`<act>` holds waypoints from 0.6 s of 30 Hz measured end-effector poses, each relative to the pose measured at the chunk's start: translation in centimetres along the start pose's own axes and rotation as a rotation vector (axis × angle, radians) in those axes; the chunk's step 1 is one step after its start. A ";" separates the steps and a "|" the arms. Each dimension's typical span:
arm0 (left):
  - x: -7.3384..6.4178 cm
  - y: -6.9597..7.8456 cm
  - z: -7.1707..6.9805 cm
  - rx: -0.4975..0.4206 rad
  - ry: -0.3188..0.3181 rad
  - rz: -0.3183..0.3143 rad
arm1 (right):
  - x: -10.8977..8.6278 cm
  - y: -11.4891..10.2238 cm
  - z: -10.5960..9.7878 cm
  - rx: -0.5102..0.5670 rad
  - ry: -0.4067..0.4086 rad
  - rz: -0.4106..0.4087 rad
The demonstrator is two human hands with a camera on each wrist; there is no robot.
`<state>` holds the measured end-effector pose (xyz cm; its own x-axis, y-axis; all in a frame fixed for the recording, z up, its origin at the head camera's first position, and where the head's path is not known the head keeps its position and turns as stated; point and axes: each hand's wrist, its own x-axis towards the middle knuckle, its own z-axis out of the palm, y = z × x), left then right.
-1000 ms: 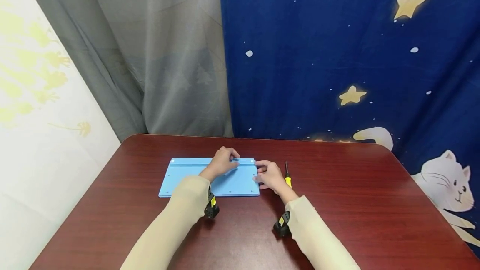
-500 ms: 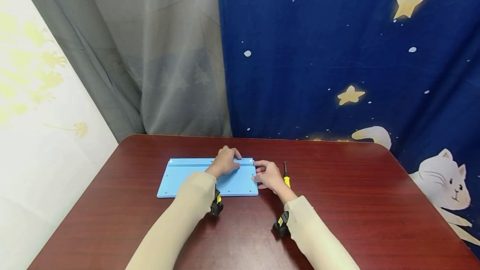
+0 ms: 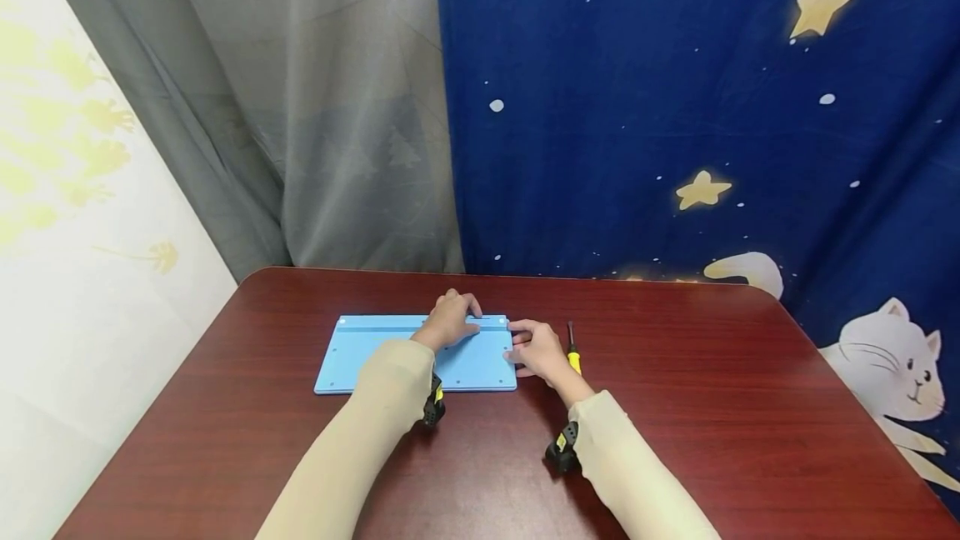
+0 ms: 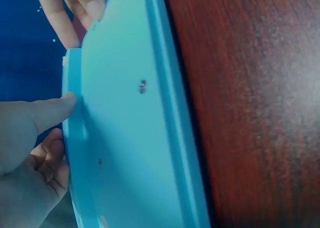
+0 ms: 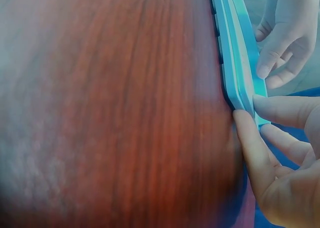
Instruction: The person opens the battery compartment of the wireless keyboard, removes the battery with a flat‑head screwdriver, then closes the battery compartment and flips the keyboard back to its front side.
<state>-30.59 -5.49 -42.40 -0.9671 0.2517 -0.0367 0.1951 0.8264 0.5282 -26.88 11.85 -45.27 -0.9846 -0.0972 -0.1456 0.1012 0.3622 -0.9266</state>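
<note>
A light-blue keyboard (image 3: 480,363) lies face down on the table, small screw holes dotting its back. Key edges (image 5: 218,43) show along its underside in the right wrist view. My left hand (image 3: 447,323) holds the far raised strip, right of the middle. Its thumb (image 4: 55,109) presses on the back while the other fingers curl over the far edge. At the right end, my right hand (image 3: 538,352) grips the keyboard's side, thumb on the back and a finger (image 5: 255,145) against its lower edge. A screwdriver (image 3: 573,357) with a yellow handle lies just right of that hand.
The dark red wooden table (image 3: 697,390) extends on both sides. Behind its far edge hang a grey curtain (image 3: 360,148) and a blue curtain (image 3: 585,148) with stars. A black wrist camera (image 3: 562,447) is strapped on the right wrist.
My left hand has shifted slightly right along the keyboard's far strip, its forearm with it. The right hand keeps its hold, and the keyboard and screwdriver stay in place.
</note>
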 end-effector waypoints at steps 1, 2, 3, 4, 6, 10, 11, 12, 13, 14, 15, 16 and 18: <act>0.0 0.0 0.1 -0.009 0.001 -0.001 | 0.0 0.0 0.0 0.000 0.001 -0.001; 0.1 -0.1 0.1 -0.017 0.000 -0.003 | 0.0 0.1 0.0 -0.001 0.001 -0.001; 0.1 -0.1 0.1 -0.024 -0.001 -0.003 | 0.0 0.1 0.1 -0.003 0.000 -0.006; 0.2 -0.2 0.1 -0.032 -0.007 -0.006 | 0.0 0.1 0.0 -0.005 -0.002 -0.010; 0.3 -0.2 0.0 -0.049 -0.020 -0.014 | 0.0 0.1 0.0 -0.002 -0.005 -0.010; 0.6 -0.2 -0.2 -0.072 -0.060 -0.034 | 0.0 0.0 0.0 -0.004 -0.004 -0.011; 0.7 -0.1 -0.2 -0.078 -0.069 -0.039 | 0.0 0.0 0.0 -0.004 -0.002 -0.011; 0.7 -0.1 -0.3 -0.085 -0.080 -0.046 | 0.0 -0.1 0.0 -0.007 -0.002 -0.014; 0.7 -0.1 -0.4 -0.090 -0.091 -0.054 | 0.0 -0.1 -0.1 -0.007 0.000 -0.013; 0.7 0.0 -0.5 -0.096 -0.102 -0.064 | 0.0 -0.1 0.0 -0.005 0.002 -0.010; 0.7 0.0 -0.6 -0.100 -0.113 -0.074 | 0.0 0.0 0.0 -0.005 0.002 -0.012; 0.7 0.0 -0.6 -0.101 -0.124 -0.083 | 0.0 0.0 0.0 -0.005 0.003 -0.011; 0.8 0.0 -0.7 -0.098 -0.145 -0.100 | 0.1 0.0 0.0 -0.004 0.003 -0.010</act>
<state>-31.47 -5.64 -41.84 -0.9459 0.2468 -0.2106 0.0759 0.7995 0.5959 -26.92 11.82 -45.32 -0.9859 -0.0980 -0.1353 0.0909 0.3648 -0.9267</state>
